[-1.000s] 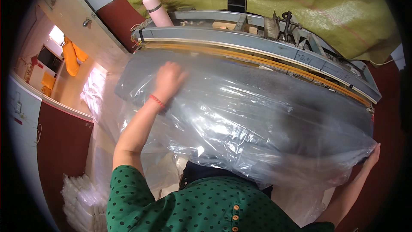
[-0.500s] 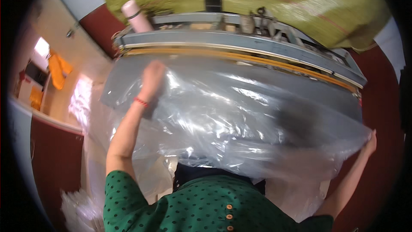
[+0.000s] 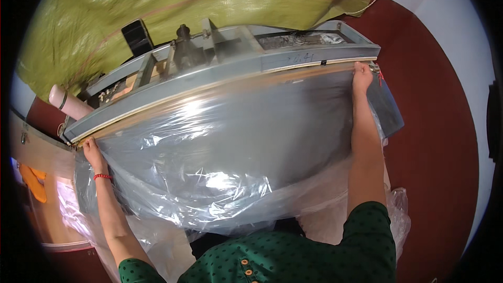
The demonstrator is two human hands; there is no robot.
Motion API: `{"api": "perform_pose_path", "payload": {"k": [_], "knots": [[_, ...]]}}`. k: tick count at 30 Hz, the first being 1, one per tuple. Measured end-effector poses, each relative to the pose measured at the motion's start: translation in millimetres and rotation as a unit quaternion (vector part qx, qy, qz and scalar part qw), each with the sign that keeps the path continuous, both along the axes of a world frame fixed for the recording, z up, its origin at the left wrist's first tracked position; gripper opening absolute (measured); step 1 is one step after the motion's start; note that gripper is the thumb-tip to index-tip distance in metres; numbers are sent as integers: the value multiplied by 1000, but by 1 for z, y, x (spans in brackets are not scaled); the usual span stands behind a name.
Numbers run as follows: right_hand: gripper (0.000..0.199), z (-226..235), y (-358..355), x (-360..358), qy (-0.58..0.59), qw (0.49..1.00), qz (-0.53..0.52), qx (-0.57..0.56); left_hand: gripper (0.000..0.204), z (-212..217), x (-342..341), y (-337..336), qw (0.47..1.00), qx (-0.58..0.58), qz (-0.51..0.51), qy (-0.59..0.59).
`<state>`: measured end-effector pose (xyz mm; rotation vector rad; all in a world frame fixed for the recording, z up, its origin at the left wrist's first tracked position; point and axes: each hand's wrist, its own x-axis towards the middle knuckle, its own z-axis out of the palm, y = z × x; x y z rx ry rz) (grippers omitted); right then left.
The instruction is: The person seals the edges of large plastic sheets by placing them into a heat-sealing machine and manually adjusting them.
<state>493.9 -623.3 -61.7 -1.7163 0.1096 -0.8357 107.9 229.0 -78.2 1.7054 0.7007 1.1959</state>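
Clear plastic sheet (image 3: 215, 181) now reaches up to the grey metal frame (image 3: 283, 60), where I see left hand (image 3: 93, 154) and right hand (image 3: 362, 78), shifted to the sheet's opposite far corners, both outstretched, each pinched on its edge.

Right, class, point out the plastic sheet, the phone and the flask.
Plastic sheet (image 3: 225, 157): head view, on its middle, between the two forearms.
Phone (image 3: 137, 38): head view, on the middle of its dark face.
Flask (image 3: 74, 105): head view, on its pink body.
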Motion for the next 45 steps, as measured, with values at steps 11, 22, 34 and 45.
{"api": "perform_pose_path", "payload": {"k": [11,22,34,45], "knots": [[10,9,-4,-1,26,987,-85,132,10,6,-7,8,997,-67,-2,-46],[17,65,86,-59,-123,978,-140,-98,4,49,-21,-49,996,-51,-70,-23],[14,105,363,-259,74,797,543,-252,14,119,-164,-84,997,34,-44,-50],[18,42,56,-186,112,924,138,-338,32,33,-258,-204,923,251,-77,281]]}}
